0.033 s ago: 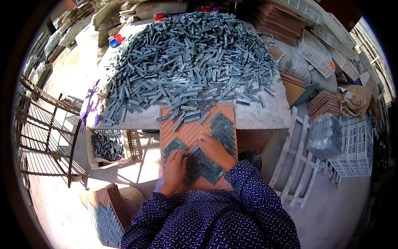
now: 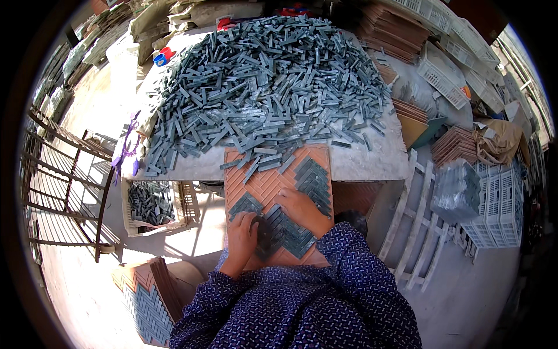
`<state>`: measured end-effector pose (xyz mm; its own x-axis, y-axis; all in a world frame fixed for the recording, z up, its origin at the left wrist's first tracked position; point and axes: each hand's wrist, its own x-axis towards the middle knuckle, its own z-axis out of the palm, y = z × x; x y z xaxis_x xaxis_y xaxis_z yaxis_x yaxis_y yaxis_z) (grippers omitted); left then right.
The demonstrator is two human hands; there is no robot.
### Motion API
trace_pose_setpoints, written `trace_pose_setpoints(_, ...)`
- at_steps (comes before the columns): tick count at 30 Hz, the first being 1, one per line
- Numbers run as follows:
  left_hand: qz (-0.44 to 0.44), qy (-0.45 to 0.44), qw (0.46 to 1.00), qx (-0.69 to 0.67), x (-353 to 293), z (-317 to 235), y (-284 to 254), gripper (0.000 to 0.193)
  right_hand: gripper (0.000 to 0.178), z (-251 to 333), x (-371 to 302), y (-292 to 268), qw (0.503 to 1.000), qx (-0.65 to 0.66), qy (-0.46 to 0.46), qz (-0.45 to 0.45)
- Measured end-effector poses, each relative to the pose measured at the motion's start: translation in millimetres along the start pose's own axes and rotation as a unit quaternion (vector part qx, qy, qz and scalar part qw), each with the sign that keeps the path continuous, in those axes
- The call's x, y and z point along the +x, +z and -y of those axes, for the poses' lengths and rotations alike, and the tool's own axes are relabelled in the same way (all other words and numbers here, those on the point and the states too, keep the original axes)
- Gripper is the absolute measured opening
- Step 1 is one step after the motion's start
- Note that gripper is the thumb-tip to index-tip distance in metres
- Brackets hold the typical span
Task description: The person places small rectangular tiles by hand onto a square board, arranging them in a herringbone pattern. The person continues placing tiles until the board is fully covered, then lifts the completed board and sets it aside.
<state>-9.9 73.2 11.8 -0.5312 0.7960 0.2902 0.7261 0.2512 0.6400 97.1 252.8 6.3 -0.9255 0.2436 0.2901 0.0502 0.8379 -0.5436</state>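
An orange herringbone-grooved tray (image 2: pixel 238 178) leans from the table edge toward me. Dark grey-green stone strips (image 2: pixel 293 235) fill part of its grooves in zigzag rows, with another patch on the right and a small one at the left. My left hand (image 2: pixel 242 237) rests over the tray's left side, fingers bent together beside the laid strips. Whatever its fingertips hold is hidden. My right hand (image 2: pixel 303 212) lies across the middle, its curled fingertips down at the top of the laid rows. What they pinch, if anything, cannot be made out.
A large heap of loose strips (image 2: pixel 273 81) covers the table (image 2: pixel 383 166), some spilling onto the tray's top. Below left stands a crate (image 2: pixel 135 227) of strips, near stacked filled trays (image 2: pixel 142 299). A metal rack (image 2: pixel 64 189) is left; a wooden pallet (image 2: pixel 410 224) and white crates (image 2: pixel 494 209) are right.
My left hand has shifted slightly left and down, away from the middle rows. My right hand stays almost in place.
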Motion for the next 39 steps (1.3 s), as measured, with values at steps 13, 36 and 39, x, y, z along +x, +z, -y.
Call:
trace_pose_setpoints(13,0.048,-0.037,0.997,0.038,-55,17,-20,0.034,0.013,-4,16,-11,0.994,0.034,-0.076,0.074)
trace_pose_setpoints(36,-0.002,0.045,0.999,-0.002,22,1,28,0.024,0.028,28,-18,-18,0.976,0.15,0.15,-0.054)
trace_pose_setpoints(39,0.003,0.049,0.999,0.0,27,-5,34,0.023,0.027,26,-29,-17,0.976,0.126,0.144,-0.102)
